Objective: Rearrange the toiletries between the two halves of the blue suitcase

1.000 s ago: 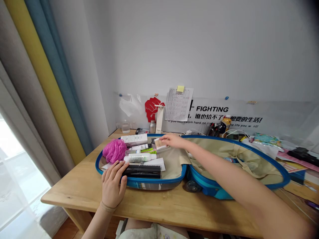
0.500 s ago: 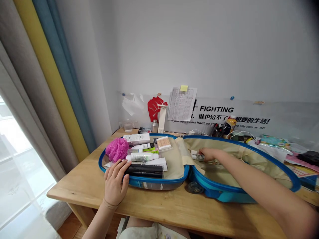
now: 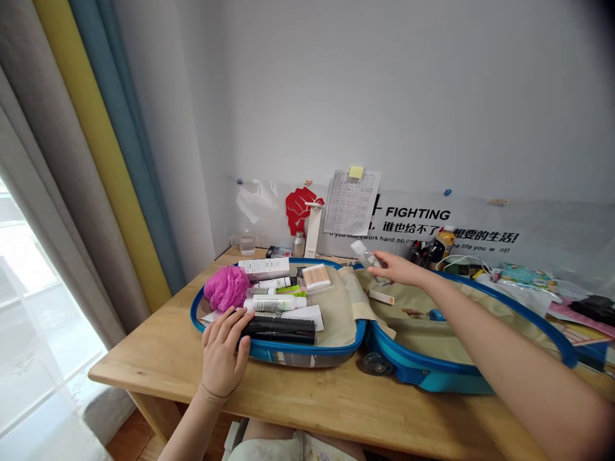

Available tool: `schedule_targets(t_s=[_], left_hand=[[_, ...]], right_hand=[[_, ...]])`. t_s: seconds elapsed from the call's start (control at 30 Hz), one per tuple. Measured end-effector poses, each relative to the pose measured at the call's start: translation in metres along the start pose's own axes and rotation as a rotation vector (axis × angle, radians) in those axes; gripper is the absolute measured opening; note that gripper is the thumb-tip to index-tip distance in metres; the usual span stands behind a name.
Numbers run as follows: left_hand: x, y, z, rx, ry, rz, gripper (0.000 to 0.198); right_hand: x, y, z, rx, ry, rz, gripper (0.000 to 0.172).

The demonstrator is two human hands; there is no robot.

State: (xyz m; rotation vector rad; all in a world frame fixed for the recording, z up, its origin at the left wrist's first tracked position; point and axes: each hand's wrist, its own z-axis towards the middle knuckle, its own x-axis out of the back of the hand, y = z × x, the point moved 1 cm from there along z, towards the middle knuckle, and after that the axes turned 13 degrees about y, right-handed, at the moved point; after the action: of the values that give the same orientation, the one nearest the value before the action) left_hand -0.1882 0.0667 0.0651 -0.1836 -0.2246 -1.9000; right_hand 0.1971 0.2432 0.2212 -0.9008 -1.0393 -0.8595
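An open blue suitcase (image 3: 307, 347) lies on the wooden desk, spread into two halves. My right hand (image 3: 401, 267) grips a small clear bottle (image 3: 369, 258) with a white cap, tilted and raised over the right half. Below it lie a small white box (image 3: 382, 297) and a blue-ended item (image 3: 436, 315). My left hand (image 3: 225, 349) lies with fingers stretched over the near rim of the left half, by a black case (image 3: 281, 330). That half also holds a pink bath puff (image 3: 227, 288), a white bottle (image 3: 276, 303), a long white box (image 3: 264, 267) and a pack of cotton swabs (image 3: 316, 277).
Behind the suitcase stand a silver bottle (image 3: 298, 244), a clear container (image 3: 247, 242) and a yellow bottle (image 3: 442, 242). Plastic packets (image 3: 531, 280) and other clutter sit at the right. Curtains (image 3: 103, 147) hang at the left.
My right hand has lifted the clear bottle up and slightly left from inside the right half, uncovering the small white box and the blue-ended item. My left hand has stayed in place.
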Motion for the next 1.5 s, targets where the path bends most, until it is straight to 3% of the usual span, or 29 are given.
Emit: schedule_targets(t_s=[0.13,0.3,0.43,0.6,0.97,1.13,1.23,1.37,1.5], left_hand=[[0.000,-0.001,0.000,0.002,-0.002,0.006,0.039],[0.000,-0.001,-0.001,0.014,-0.008,0.008,0.041],[0.000,-0.001,-0.002,0.016,-0.012,0.009,0.040],[0.000,-0.001,-0.003,0.024,-0.018,0.012,0.041],[0.000,-0.002,-0.003,0.025,-0.013,-0.003,0.040],[0.000,-0.002,-0.002,0.005,-0.014,0.001,0.039],[0.000,-0.002,-0.002,0.007,-0.018,0.002,0.039],[0.000,-0.001,-0.002,0.011,-0.015,-0.001,0.039],[0.000,-0.001,-0.002,0.023,-0.016,0.003,0.041]], right_hand=[[-0.019,-0.083,0.018,0.216,-0.002,0.014,0.050],[-0.057,-0.166,0.036,0.345,-0.063,-0.056,0.049],[-0.078,-0.205,0.042,0.397,-0.089,-0.115,0.048],[-0.085,-0.221,0.039,0.449,-0.119,-0.106,0.048],[-0.106,-0.215,0.030,0.476,-0.114,0.030,0.054],[-0.088,-0.202,0.029,0.433,-0.016,0.120,0.050],[-0.054,-0.165,0.039,0.334,0.112,0.141,0.042],[-0.017,-0.080,0.049,0.074,0.250,0.053,0.044],[-0.023,0.006,0.035,-0.140,0.152,-0.115,0.030]])
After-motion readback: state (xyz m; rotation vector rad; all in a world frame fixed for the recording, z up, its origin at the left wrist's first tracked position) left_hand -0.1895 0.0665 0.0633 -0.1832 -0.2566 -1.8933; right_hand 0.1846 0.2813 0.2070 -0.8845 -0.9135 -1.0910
